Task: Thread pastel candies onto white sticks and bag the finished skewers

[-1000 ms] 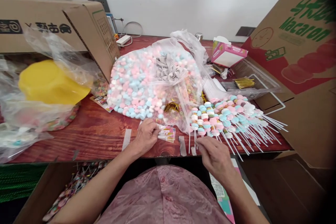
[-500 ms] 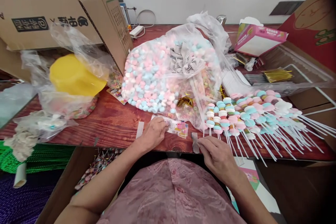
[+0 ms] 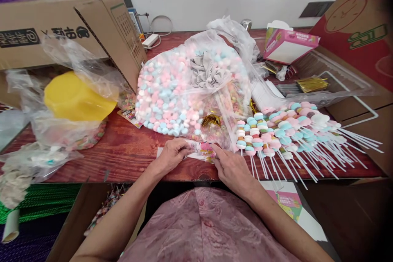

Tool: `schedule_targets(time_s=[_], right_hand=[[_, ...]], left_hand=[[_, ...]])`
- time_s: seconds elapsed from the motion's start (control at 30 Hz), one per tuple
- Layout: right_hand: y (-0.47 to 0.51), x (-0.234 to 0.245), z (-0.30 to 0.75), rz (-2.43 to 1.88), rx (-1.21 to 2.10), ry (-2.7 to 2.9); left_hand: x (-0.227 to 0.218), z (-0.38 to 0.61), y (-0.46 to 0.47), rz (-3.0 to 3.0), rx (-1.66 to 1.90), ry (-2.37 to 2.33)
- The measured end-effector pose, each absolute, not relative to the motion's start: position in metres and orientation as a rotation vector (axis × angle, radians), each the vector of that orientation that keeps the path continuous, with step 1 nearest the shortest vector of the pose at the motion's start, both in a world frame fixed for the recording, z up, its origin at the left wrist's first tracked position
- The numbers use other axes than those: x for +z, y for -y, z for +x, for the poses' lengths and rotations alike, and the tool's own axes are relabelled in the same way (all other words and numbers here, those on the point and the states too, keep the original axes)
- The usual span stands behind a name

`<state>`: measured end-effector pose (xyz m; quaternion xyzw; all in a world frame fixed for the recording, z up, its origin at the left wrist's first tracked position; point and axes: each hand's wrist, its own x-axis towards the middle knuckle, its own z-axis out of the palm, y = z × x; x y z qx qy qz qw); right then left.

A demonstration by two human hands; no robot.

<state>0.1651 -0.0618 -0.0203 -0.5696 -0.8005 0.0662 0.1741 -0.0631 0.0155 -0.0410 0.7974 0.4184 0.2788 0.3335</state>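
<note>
Small clear bags with pink and yellow print (image 3: 201,150) lie at the front of the table between my two hands. My left hand (image 3: 173,155) is closed, thumb and forefinger pinching the left end of the bags. My right hand (image 3: 230,164) has its fingertips closed on their right end; the exact grip is partly hidden. Partly under my left hand sits a pale strip (image 3: 159,152). Just beyond the hands rests a large clear bag of pink, white and blue marshmallows (image 3: 167,94). Right of my right hand lie several marshmallow skewers (image 3: 285,131) on white sticks.
A cardboard box (image 3: 101,37) and a yellow bowl-like piece in plastic (image 3: 76,96) stand at the left. At the right are a pink carton (image 3: 290,45), a clear tray with gold twist ties (image 3: 312,84), and a red-brown box (image 3: 359,20). The table's front edge runs close to my body.
My right hand has moved left, from a grey strip by the table edge to the right end of the printed bags. The left hand has stayed at their left end. The view has shifted slightly.
</note>
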Motion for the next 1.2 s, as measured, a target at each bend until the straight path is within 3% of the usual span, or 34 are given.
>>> schedule_targets(time_s=[0.4,0.7,0.9,1.2], right_hand=[[0.042,-0.022,0.159,-1.451,0.351,2.135],[0.092,0.023,0.275,-1.569,-0.420,1.771],[0.096,0.016,0.321,-1.654,-0.753,2.181],[0.080,0.016,0.311,-1.611,-0.748,2.463]], left_hand=[[-0.047,-0.063,-0.013,2.020,0.817,-1.118],[-0.038,-0.064,-0.016,1.912,0.753,-1.120],[-0.044,-0.062,-0.018,1.879,0.775,-1.127],[-0.040,-0.060,-0.009,1.705,0.825,-1.192]])
